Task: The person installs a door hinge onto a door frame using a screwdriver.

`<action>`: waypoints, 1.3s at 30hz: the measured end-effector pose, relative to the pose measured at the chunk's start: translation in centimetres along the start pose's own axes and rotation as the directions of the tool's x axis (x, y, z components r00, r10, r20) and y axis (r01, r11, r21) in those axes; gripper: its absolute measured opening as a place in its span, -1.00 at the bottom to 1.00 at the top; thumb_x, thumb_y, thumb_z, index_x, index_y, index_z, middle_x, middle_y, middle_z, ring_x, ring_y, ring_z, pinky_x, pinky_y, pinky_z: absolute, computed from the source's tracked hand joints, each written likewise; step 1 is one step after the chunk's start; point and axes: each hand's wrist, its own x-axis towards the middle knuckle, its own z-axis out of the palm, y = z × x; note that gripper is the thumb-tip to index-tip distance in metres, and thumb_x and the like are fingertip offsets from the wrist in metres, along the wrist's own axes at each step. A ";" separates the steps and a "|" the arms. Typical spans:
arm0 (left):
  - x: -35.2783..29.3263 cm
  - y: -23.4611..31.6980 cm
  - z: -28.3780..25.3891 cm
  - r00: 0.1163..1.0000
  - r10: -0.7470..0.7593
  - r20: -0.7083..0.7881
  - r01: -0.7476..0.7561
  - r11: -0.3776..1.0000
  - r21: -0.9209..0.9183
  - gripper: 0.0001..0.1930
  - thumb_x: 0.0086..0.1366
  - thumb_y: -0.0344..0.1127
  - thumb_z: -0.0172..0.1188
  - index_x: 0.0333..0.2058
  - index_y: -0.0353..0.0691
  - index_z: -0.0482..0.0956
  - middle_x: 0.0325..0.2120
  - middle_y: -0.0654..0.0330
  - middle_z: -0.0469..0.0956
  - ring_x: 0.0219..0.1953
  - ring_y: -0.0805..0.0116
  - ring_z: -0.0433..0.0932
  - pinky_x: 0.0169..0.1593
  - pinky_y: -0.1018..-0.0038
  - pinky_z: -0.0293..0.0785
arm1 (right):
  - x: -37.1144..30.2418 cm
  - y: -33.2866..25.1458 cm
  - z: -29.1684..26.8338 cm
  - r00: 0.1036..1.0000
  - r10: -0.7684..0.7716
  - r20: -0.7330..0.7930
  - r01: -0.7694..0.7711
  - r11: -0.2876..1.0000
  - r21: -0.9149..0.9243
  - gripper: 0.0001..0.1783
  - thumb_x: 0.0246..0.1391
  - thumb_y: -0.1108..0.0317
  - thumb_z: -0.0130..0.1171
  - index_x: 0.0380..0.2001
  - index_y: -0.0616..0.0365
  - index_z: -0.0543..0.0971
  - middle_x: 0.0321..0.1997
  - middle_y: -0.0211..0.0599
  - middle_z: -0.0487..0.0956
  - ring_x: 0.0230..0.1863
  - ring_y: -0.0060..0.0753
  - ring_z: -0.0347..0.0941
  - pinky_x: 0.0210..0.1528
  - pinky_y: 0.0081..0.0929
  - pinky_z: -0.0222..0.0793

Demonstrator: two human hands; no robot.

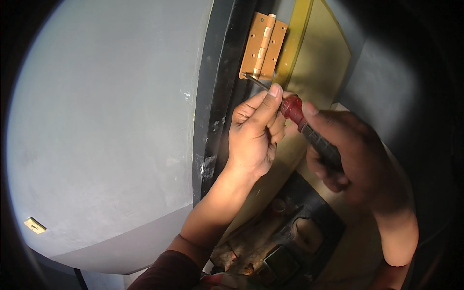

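A copper-coloured hinge with several holes lies against a black door frame, its knuckle standing upright beside a yellow door edge. A screwdriver with a red and black handle slants up to the left, its tip at the hinge's lower left corner. Close below that corner, my left hand pinches the shaft between thumb and fingers. My right hand, slightly blurred and in shade, is closed around the black part of the handle. A screw under the tip is too small to make out.
The yellowish door stands on the right of the frame. A smooth grey wall fills the left, with a small yellow plate low on it. Below my arms, a dark rectangular object and loose items lie on the floor.
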 end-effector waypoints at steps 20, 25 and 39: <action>0.6 -2.0 1.7 0.964 0.261 0.049 -0.265 0.956 0.123 -0.73 0.46 -0.23 0.37 -0.39 -0.28 0.72 -0.53 0.31 0.65 -0.50 0.66 0.46 -0.36 0.63 0.29 | 0.2 2.3 0.6 0.706 -0.704 -0.071 0.432 0.509 -0.745 -0.65 0.35 0.20 0.27 -0.02 0.30 0.60 -0.41 -0.27 0.55 -0.56 -0.46 0.46 -0.55 -0.45 0.36; 0.3 -2.0 1.8 0.997 0.078 0.002 -0.077 0.987 0.139 -0.69 0.52 -0.12 0.29 -0.19 -0.31 0.69 -0.60 0.35 0.55 -0.55 0.67 0.35 -0.38 0.62 0.22 | 0.3 4.4 0.8 0.515 -0.825 0.233 0.223 -0.133 -0.966 -0.62 0.23 0.31 0.39 0.03 0.25 0.59 -0.28 -0.14 0.57 -0.46 -0.25 0.57 -0.47 -0.34 0.50; 0.4 -1.9 3.4 0.996 0.086 -0.002 -0.086 0.996 0.011 -0.69 0.45 -0.29 0.35 -0.52 -0.21 0.60 -0.64 0.44 0.47 -0.65 0.72 0.25 -0.52 0.62 0.05 | -1.5 2.1 0.4 0.589 -0.771 0.242 0.196 -0.154 -0.968 -0.66 0.32 0.40 0.27 0.12 0.18 0.54 -0.21 -0.13 0.59 -0.35 -0.32 0.57 -0.41 -0.48 0.45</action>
